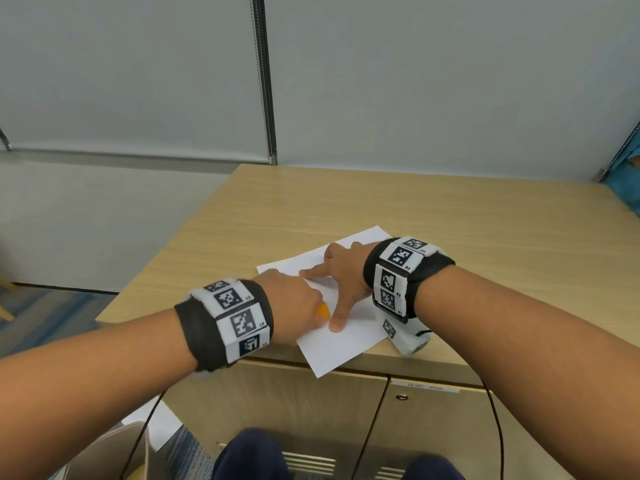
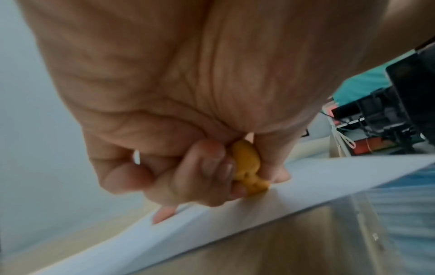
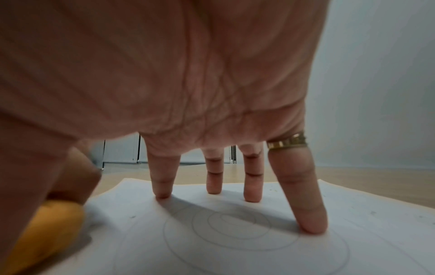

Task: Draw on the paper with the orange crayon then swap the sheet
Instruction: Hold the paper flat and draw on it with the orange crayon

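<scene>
A white sheet of paper (image 1: 341, 336) lies at the near edge of the wooden cabinet top (image 1: 381, 202), one corner hanging over the front. My left hand (image 1: 294, 303) pinches a chunky orange crayon (image 1: 322, 310) with curled fingers. The crayon (image 2: 247, 167) has its tip down on the paper (image 2: 306, 182). My right hand (image 1: 341, 282) lies spread on the sheet with straight fingers (image 3: 303, 210) pressing it flat. The paper (image 3: 235, 241) carries faint curved pencil-like rings. The crayon (image 3: 44, 232) shows at the lower left of the right wrist view.
A small white device (image 1: 407, 336) with a marker tag and a black cable sits by my right wrist at the cabinet's front edge. Cabinet doors (image 1: 433, 427) are below. Grey wall panels (image 1: 138, 81) stand behind. Something teal (image 1: 627, 178) shows at far right.
</scene>
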`<control>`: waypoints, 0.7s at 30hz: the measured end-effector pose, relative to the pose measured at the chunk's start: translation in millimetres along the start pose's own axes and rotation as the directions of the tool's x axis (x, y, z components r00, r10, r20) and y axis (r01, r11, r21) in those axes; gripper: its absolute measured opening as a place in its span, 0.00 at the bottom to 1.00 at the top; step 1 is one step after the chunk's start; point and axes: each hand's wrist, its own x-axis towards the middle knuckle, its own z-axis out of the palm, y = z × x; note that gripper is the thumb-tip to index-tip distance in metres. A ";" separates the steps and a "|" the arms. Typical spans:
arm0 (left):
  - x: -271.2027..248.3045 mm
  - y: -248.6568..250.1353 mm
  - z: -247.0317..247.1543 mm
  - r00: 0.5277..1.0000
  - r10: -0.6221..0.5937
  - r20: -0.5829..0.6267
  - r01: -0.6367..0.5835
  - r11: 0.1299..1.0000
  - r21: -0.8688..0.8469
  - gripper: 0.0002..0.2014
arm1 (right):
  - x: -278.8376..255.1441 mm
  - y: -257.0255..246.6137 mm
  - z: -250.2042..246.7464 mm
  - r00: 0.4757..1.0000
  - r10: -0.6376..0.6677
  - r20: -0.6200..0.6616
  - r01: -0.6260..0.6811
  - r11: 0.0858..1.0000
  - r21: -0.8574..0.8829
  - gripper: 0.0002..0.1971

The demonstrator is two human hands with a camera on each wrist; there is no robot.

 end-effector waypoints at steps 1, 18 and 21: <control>1.6 -5.3 -0.2 1.000 -0.019 0.005 0.019 1.000 -0.004 0.20 | -0.5 0.0 -0.4 1.000 -0.001 -0.005 0.001 1.000 0.001 0.59; 13.8 -21.4 -7.2 0.994 -0.107 0.020 0.106 0.994 0.011 0.22 | -3.1 0.6 0.6 1.000 0.001 -0.019 0.000 1.000 0.018 0.57; -3.6 1.9 -0.8 0.999 0.037 -0.001 -0.037 0.999 0.037 0.21 | -0.9 0.7 1.0 1.000 0.010 -0.016 -0.010 1.000 0.016 0.59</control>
